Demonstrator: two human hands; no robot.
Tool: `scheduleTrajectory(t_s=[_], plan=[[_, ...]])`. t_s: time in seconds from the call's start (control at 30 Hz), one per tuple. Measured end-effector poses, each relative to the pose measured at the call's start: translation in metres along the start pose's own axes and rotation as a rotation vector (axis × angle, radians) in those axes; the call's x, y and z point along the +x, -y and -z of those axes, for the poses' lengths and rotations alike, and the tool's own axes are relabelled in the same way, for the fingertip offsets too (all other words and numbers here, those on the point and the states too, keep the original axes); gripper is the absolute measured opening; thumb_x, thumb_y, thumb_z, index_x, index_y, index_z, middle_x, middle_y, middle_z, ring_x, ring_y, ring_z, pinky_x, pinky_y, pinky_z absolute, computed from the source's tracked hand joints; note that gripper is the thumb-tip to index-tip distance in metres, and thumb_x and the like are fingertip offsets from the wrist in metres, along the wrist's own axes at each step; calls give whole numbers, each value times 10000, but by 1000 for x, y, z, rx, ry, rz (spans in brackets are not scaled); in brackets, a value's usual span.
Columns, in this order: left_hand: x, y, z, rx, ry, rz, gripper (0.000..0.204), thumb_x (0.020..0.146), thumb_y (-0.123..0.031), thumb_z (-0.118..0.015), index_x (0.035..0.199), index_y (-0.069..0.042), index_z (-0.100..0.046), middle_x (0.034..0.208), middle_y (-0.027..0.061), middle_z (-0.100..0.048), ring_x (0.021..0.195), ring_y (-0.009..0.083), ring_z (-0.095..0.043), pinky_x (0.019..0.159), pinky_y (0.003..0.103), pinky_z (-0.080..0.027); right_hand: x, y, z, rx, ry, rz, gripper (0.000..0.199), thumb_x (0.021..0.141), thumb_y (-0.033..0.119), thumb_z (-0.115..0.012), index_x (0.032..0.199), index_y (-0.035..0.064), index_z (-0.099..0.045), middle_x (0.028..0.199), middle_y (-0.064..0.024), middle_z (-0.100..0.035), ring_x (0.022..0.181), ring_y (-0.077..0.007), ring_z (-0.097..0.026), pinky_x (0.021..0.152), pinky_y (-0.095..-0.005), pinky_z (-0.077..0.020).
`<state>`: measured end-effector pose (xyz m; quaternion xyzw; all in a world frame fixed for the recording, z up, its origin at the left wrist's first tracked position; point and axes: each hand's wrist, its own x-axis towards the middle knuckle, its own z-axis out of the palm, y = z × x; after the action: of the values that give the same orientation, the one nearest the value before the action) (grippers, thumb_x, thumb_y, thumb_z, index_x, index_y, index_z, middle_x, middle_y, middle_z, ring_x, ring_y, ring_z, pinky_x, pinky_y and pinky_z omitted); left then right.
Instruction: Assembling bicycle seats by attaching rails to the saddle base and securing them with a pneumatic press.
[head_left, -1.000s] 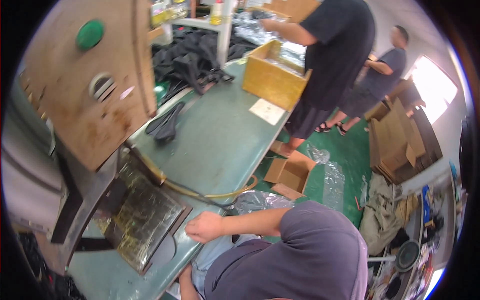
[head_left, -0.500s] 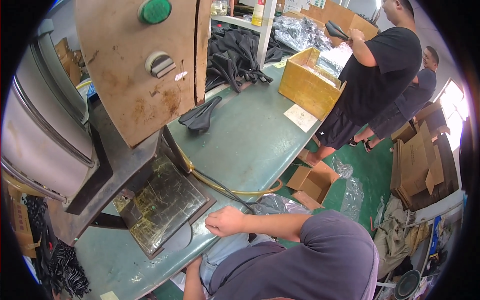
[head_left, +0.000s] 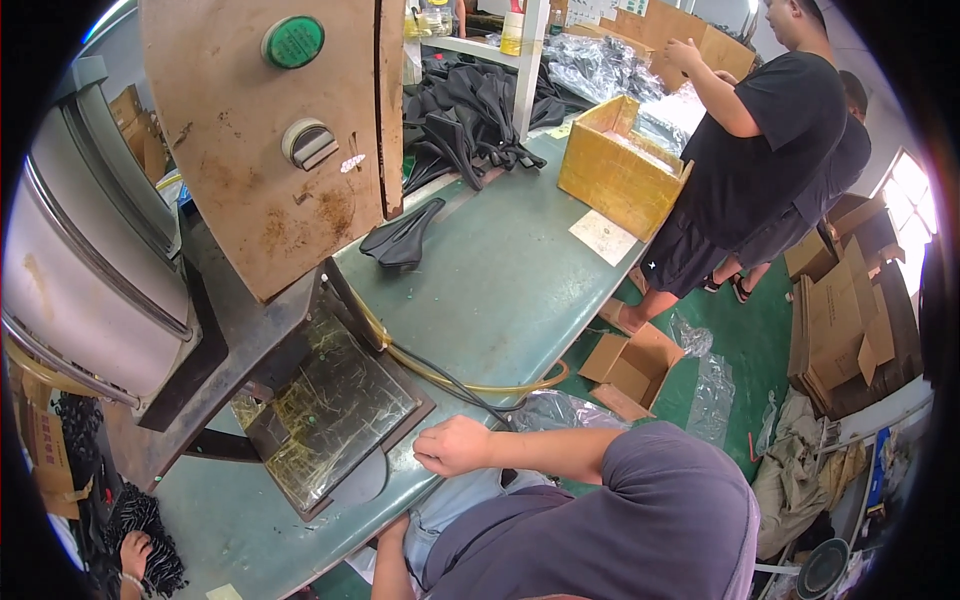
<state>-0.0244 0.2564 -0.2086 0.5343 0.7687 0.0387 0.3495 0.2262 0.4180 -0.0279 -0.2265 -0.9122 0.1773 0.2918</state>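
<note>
My right hand [head_left: 455, 446] is curled into a loose fist at the near edge of the green table [head_left: 480, 260]. Nothing shows in its fingers. Close beside it lies a dark square plate [head_left: 335, 425] with a scuffed, shiny, yellowish cover, under the machine's metal arm. My left forearm [head_left: 393, 565] hangs low by the table's edge. The left hand's fingers are hidden near my lap. Farther off on the table rests a black bicycle saddle [head_left: 402, 237], apart from both hands.
A machine box [head_left: 270, 150] with a green button and a knob stands at left. Black saddle covers [head_left: 470, 125] are piled behind; a yellow bin [head_left: 620, 160] sits farther right. Another person's hand [head_left: 135, 553] touches striped black cloth [head_left: 140, 515]. Two people stand beyond.
Another person's hand has come in at the lower left onto the striped cloth. The standing person's raised hands have moved, and the saddle they held no longer shows. My right hand stays put.
</note>
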Motion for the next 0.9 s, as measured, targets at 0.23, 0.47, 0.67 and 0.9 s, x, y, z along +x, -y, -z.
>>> scheduleTrajectory(t_s=[0.23,0.47,0.67,0.9], plan=[[-2,-2,0,53,-45,21,537,1042,-387,-481,1464,-83,-616,1535,216,-566,1439,415,-495,1226,520,-337,0,1,0,6,-8,-13,179,913,211,-688,833,87,-587,773,-83,-620,659,-315,-685,579,-432,-561],[-5,-6,1,4,-35,40,536,1036,-383,-493,1464,-84,-616,1531,220,-567,1439,419,-493,1223,528,-342,0,1,0,5,-18,-13,176,907,202,-695,830,86,-587,770,-80,-615,653,-308,-683,576,-431,-559],[-9,-13,9,-8,-45,14,536,1042,-396,-484,1473,-104,-611,1547,210,-555,1451,415,-482,1232,536,-330,1,2,2,1,-12,-11,182,901,200,-696,816,87,-580,756,-79,-610,644,-308,-677,574,-428,-558],[-6,0,-2,29,-115,-28,538,1043,-409,-479,1466,-106,-618,1540,205,-564,1446,407,-491,1231,532,-331,4,4,2,-7,-6,-8,198,910,202,-693,804,88,-571,751,-76,-612,646,-305,-680,572,-430,-556]])
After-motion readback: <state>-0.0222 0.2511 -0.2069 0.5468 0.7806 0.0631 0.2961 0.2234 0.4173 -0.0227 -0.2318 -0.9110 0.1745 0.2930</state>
